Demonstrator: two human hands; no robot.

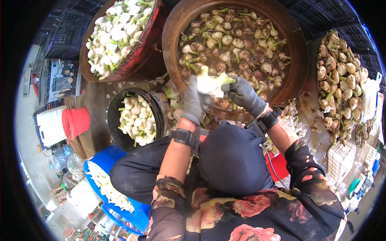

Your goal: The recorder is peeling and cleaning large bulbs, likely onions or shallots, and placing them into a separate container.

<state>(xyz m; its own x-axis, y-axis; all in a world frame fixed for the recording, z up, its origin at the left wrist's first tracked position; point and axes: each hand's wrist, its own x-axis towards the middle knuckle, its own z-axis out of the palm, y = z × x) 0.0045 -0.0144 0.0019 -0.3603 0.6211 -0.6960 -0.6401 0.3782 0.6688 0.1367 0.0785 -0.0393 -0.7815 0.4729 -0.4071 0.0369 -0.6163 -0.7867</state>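
Observation:
My left hand (196, 100), in a grey glove, is closed around a white garlic bulb (211, 86) whose short pale-green stem points up. My right hand (247, 94), gloved too, is pinched on the greenish-white outer skin at the bulb's right side. A small dark piece shows by the right fingertips; I cannot tell what it is. Both hands are above the near rim of a wide rusty tub (295, 60). In the tub's brown water float many unpeeled garlic bulbs (227, 40).
Peeled garlic (120, 32) fills a red bucket (146, 56) at the far left. Nearer stands a black bucket (114, 106) of cleaned bulbs. A blue barrel (138, 211) holds cut stems. Dirty garlic (339, 80) is heaped at the right. Peelings litter the floor.

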